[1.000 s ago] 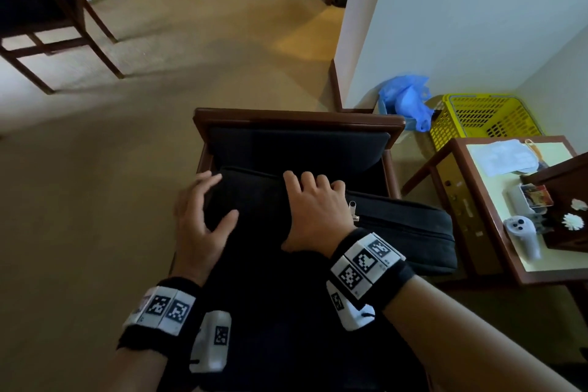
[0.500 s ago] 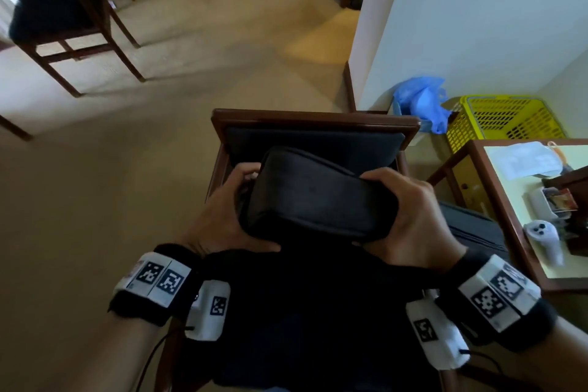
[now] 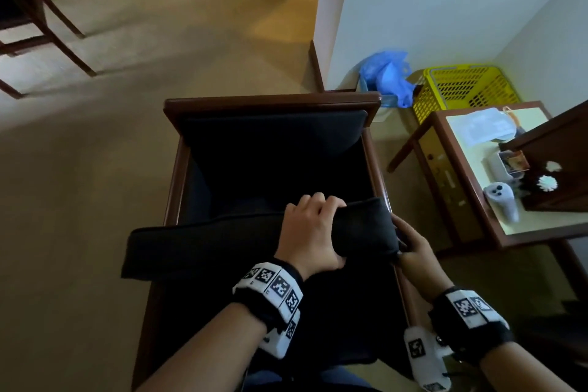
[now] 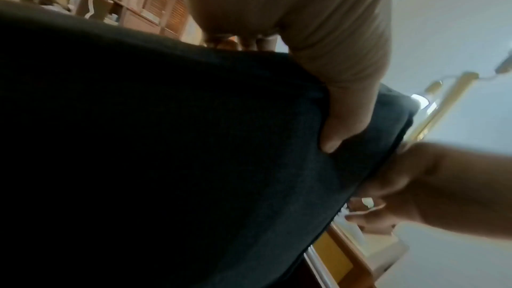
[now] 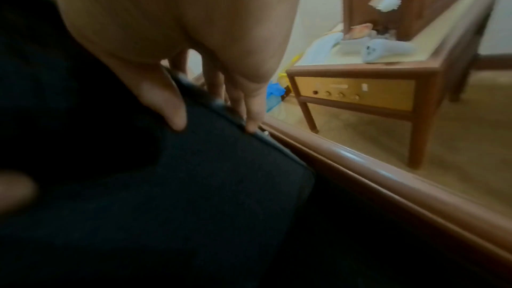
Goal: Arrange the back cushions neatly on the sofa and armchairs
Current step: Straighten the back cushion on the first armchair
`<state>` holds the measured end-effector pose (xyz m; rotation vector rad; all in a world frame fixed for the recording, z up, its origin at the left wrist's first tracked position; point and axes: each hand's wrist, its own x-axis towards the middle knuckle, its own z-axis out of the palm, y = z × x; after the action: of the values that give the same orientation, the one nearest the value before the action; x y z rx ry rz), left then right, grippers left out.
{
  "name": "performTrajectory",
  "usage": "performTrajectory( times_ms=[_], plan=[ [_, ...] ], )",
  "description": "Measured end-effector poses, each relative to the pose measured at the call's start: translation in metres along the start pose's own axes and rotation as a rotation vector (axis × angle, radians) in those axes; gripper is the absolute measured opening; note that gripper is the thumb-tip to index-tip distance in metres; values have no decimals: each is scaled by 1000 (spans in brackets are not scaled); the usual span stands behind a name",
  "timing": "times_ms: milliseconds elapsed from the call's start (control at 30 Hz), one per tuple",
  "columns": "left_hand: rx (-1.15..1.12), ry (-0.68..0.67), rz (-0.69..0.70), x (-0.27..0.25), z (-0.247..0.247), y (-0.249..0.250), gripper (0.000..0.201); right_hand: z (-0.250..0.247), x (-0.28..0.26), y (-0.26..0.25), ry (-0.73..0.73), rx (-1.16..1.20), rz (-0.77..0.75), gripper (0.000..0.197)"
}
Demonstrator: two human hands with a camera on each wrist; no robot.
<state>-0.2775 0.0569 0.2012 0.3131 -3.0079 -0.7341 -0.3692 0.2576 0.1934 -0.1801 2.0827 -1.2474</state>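
A long black back cushion [image 3: 206, 245] is held crosswise over the near part of a wooden armchair [image 3: 270, 102], its left end jutting past the left armrest. My left hand [image 3: 313, 232] grips the cushion's top edge near its right end, fingers curled over it. In the left wrist view the thumb [image 4: 332, 139] digs into the fabric [image 4: 166, 161]. My right hand [image 3: 410, 242] holds the cushion's right end by the right armrest. The right wrist view shows its thumb [image 5: 172, 113] and fingertips [image 5: 250, 123] pinching that edge [image 5: 194, 183]. Another dark cushion [image 3: 273, 130] leans against the chair back.
A wooden side table [image 3: 471, 226] stands close on the right with a white controller [image 3: 501, 200] and papers on it. Behind it are a yellow basket [image 3: 461, 89] and a blue bag [image 3: 386, 73] against the wall. Another chair [image 3: 47, 25] stands far left on open carpet.
A second ago both hands lay flat on the cushion. They then gripped and lifted it. Now it lies crosswise nearer me, with both hands at its right end.
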Motion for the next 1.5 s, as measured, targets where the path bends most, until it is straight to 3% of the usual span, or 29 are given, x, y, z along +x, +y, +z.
performTrajectory(
  times_ms=[100, 167, 300, 400, 467, 567, 667, 767, 867, 967, 1067, 1100, 1233, 1400, 1500],
  plan=[
    [33, -72, 17, 1, 18, -2, 94, -9, -5, 1, 39, 273, 109, 67],
    [45, -143, -29, -1, 23, -11, 96, -8, -3, -9, 69, 370, 169, 50],
    [-16, -182, -276, -25, 16, -53, 95, 7, 8, -22, 183, 282, 230, 7],
    [-96, -26, -520, -57, -5, -95, 76, 19, 21, -18, 231, 93, 293, 55],
    [-120, 92, -749, -80, -21, -127, 64, 28, 28, -18, 279, -69, 343, 76],
    [-188, 199, -1054, -108, -43, -175, 69, 34, 33, -20, 376, -133, 420, 79],
    [-619, 185, -1288, -114, -55, -192, 70, 35, 34, -19, 421, -58, 504, 73],
    [-949, 84, -1442, -113, -52, -194, 77, 30, 40, -10, 459, 222, 535, 79],
    [-1000, 14, -1474, -119, -43, -201, 79, 29, 42, 1, 464, 307, 563, 77],
    [-1028, 138, -1477, -126, -33, -200, 57, 32, 38, 0, 540, 254, 558, 45],
    [-1024, 243, -1452, -130, -27, -200, 71, 29, 43, -3, 576, 268, 535, 19],
    [-1025, 274, -1429, -128, -28, -199, 68, 29, 44, -6, 600, 267, 524, 20],
    [-974, 438, -1271, -99, -56, -202, 22, 27, 51, -28, 684, 230, 444, 26],
    [-920, 572, -1134, -49, -100, -204, 20, 9, 74, -72, 705, 321, 291, 14],
    [-971, 630, -1095, -22, -110, -203, 20, 5, 105, -88, 735, 342, 227, 19]
  ],
)
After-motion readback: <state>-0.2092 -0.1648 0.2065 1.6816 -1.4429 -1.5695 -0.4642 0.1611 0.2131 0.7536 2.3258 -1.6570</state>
